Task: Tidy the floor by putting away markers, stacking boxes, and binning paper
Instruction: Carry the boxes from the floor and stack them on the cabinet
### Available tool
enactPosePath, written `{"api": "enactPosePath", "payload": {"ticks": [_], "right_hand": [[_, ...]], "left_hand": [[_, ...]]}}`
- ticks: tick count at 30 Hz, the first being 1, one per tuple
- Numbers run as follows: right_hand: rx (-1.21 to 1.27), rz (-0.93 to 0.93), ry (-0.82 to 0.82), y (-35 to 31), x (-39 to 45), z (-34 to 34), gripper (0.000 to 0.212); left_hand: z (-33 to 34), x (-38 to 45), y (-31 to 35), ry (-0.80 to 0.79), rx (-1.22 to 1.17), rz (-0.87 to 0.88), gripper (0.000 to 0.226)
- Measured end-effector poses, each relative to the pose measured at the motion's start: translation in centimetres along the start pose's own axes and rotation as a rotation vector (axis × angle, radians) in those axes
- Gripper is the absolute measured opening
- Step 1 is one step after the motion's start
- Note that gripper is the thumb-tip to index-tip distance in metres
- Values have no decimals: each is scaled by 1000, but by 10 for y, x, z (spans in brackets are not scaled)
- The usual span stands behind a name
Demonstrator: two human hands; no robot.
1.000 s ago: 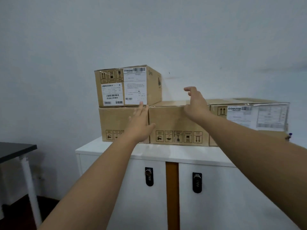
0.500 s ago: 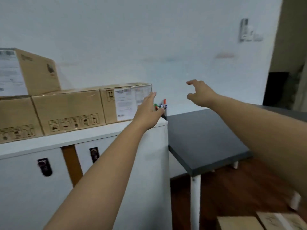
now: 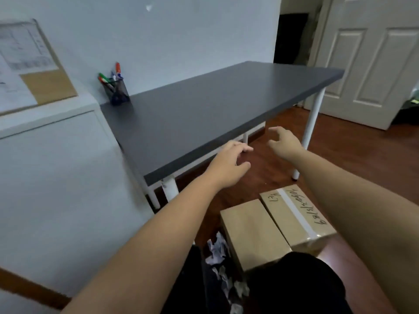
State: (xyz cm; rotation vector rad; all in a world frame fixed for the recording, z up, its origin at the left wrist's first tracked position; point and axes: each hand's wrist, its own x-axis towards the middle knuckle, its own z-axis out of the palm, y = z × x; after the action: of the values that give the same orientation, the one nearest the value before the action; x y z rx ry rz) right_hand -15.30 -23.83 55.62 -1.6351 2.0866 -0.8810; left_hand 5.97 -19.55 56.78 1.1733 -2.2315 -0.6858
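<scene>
Two cardboard boxes lie side by side on the wooden floor: a plain one (image 3: pixel 251 232) and a taped one with handwriting (image 3: pixel 297 214). Crumpled white paper (image 3: pixel 217 250) sits in a dark bin (image 3: pixel 204 282) just left of them. A pen holder with coloured markers (image 3: pixel 115 89) stands on the grey table's back left corner. My left hand (image 3: pixel 229 164) and my right hand (image 3: pixel 283 143) hover above the floor near the table's front edge, fingers loosely spread, holding nothing. A labelled box (image 3: pixel 27 64) sits on the white cabinet at far left.
The grey table (image 3: pixel 204 105) on white legs stands ahead. A white cabinet (image 3: pixel 56 166) fills the left side. A white door (image 3: pixel 371 57) and dark doorway are at the back right. My dark-clad knee (image 3: pixel 294 284) is at the bottom.
My view has swung right and down, from the stacked boxes on the cabinet to the table and floor. Both hands have come off the boxes and dropped lower, still empty.
</scene>
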Motion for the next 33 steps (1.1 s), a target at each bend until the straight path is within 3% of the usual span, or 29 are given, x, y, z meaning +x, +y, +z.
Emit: {"api": "enactPosePath", "payload": {"ticks": [7,13,16,19,21,23,24,27,33], "right_hand": [[-54,226,-261,159,-9,96,52],[-68,474,-626,268,-35,179,56],[-81,581,-702,315,-54,211,55],[-71,691,-679,349,-70,230,52],[-40,752,-616,364,-78,236,49],[28,802,-558,372,-85,242,45],[83,830,-536,372,-87,244,42],[235,898,-477,369,-91,252,33],[465,1018,-362,351,-85,248,57]], "left_hand": [[141,3,-93,-285,-77,-348,39],[243,-13,-173,-496,-193,-779,58],[282,-26,-203,-554,-261,-972,65],[313,-40,-221,-556,-274,-1079,55],[331,-49,-231,-541,-286,-1123,10],[346,-57,-235,-535,-297,-1156,11],[351,-60,-237,-522,-331,-1168,17],[362,-67,-238,-484,-418,-1303,68],[360,-53,-242,-311,-570,-1498,83]]}}
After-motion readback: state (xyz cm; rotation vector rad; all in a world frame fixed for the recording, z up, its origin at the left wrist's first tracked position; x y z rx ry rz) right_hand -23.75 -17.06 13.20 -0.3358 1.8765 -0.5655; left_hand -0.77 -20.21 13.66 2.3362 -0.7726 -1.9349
